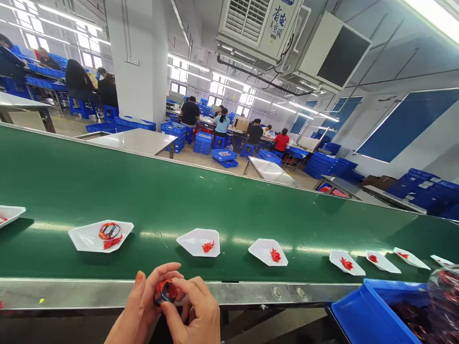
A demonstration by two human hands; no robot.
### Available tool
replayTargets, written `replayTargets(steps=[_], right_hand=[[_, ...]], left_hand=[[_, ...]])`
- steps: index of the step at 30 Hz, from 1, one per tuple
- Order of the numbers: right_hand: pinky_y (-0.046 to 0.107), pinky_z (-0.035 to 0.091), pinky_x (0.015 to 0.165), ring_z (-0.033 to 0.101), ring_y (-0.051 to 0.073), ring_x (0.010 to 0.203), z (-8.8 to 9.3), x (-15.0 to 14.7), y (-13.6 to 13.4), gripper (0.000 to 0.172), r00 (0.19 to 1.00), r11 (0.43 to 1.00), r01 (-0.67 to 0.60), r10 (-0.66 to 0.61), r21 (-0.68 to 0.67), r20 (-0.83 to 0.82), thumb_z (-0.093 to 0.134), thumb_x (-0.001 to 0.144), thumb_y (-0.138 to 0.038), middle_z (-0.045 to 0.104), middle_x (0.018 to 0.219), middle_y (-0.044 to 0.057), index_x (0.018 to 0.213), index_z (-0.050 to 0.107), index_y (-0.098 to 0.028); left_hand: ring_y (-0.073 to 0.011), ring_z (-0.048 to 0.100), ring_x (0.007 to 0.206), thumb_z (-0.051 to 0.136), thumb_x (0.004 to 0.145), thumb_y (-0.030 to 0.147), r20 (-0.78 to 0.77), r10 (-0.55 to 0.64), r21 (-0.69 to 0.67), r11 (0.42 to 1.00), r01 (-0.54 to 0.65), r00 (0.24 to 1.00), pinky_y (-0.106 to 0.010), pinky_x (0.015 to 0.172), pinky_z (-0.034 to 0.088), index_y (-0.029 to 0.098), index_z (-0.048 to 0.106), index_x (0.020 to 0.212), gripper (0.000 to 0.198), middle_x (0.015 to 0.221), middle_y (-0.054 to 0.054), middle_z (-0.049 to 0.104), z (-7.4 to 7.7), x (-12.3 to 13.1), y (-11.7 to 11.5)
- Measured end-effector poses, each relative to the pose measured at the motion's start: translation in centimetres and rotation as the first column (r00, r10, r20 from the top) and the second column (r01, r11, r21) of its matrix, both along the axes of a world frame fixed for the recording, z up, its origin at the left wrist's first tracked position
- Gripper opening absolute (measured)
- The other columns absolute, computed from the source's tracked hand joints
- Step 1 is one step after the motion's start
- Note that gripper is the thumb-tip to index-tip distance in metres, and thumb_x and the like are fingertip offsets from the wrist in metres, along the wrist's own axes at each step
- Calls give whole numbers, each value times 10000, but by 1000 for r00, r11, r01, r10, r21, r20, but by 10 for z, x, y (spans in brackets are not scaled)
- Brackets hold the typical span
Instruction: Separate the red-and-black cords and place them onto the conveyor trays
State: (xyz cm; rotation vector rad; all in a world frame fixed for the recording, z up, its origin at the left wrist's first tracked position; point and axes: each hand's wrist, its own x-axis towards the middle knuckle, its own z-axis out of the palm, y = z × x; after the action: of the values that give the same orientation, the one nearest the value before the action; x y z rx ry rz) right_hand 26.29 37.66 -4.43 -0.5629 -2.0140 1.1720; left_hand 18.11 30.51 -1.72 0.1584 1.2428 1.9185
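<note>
Bands (159, 289) in red and dark blue, coiled into a small ring, are between the person's two hands, just over the near edge of the belt. Behind lies a wide work hall, with a pale column (136, 67), an air cooler (251, 24) overhead, and several people seated among blue crates (203, 142). Across the middle runs the green conveyor belt (236, 205), bordered nearest the person by a metal edge (247, 291). At lower right, a blue bin (358, 306) holds dark reddish items, too blurred to tell apart, with clear plastic (444, 301) beside them. White trays (190, 241) stand apart in a row along the belt. Below them, the left hand (145, 296) has its grip curled about the ring from behind, thumb raised away from it; the right hand (199, 301) has its grip closed on the ring, pinching it between thumb and forefinger. One tray toward the left carries looped strands (103, 232) and a red tuft (113, 242); the trays to its right each carry a small red bundle (275, 255).
</note>
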Motion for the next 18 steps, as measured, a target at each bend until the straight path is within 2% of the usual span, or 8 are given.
replayTargets(steps=[5, 7, 8, 9, 11, 14, 16, 18], right_hand=[[207, 394, 450, 513, 102, 504, -8, 32, 43, 120, 1000, 966, 9, -12, -259, -10, 612, 757, -222, 658, 758, 23, 819, 715, -214], [212, 379, 438, 489, 98, 479, -11, 42, 58, 148, 1000, 911, 17, -21, -413, -5, 623, 776, -304, 659, 709, 36, 763, 707, -183], [206, 345, 405, 456, 90, 438, -12, 47, 66, 202, 1000, 855, 2, -6, -519, -6, 636, 772, -358, 634, 631, 28, 758, 699, -166], [196, 298, 370, 414, 77, 396, -14, 52, 73, 260, 1000, 772, -22, 13, -635, -20, 654, 756, -411, 590, 553, 9, 750, 685, -153], [174, 200, 325, 340, 49, 350, -14, 61, 86, 346, 995, 540, -100, 38, -836, -94, 711, 684, -476, 526, 496, -24, 742, 656, -139], [131, 159, 337, 341, 19, 401, -12, 75, 102, 390, 978, 205, -205, 4, -957, -209, 808, 554, -420, 536, 584, -20, 747, 633, -130], [104, 149, 355, 338, 2, 424, -8, 83, 111, 379, 972, 47, -235, -8, -971, -236, 832, 515, -350, 525, 611, -23, 733, 622, -121], [89, 142, 362, 329, -11, 426, -5, 90, 119, 344, 969, -45, -247, -2, -968, -248, 830, 516, -303, 511, 618, -24, 701, 611, -112]], left_hand=[[-251, 554, 716, 461, 717, 700, 67, -72, 5, 997, 72, 995, -339, 612, 460, 194, 730, 891, 599, 803, -94, 694, -18, 22, 34], [-254, 557, 699, 493, 703, 692, 91, -86, -8, 996, 87, 992, -348, 591, 469, 177, 731, 891, 597, 815, -116, 703, -24, 31, 46], [-267, 565, 723, 514, 699, 679, 105, -90, -20, 996, 92, 990, -354, 587, 475, 174, 729, 893, 582, 822, -126, 705, -27, 36, 51], [-284, 574, 761, 536, 697, 660, 120, -89, -32, 995, 93, 989, -359, 585, 478, 175, 726, 894, 557, 845, -135, 707, -29, 40, 56], [-312, 585, 814, 581, 689, 612, 157, -73, -43, 996, 81, 985, -364, 568, 477, 183, 715, 915, 503, 911, -142, 708, -32, 49, 66], [-305, 599, 743, 646, 674, 516, 217, -33, -46, 998, 44, 976, -358, 518, 464, 193, 673, 1031, 483, 874, -132, 712, -36, 60, 82], [-274, 591, 650, 680, 666, 446, 240, -16, -38, 999, 26, 971, -340, 482, 459, 190, 647, 1080, 488, 783, -119, 709, -39, 67, 92], [-250, 577, 593, 703, 658, 400, 239, -10, -31, 999, 18, 971, -322, 460, 461, 175, 671, 1015, 423, 694, -112, 694, -41, 72, 101]])
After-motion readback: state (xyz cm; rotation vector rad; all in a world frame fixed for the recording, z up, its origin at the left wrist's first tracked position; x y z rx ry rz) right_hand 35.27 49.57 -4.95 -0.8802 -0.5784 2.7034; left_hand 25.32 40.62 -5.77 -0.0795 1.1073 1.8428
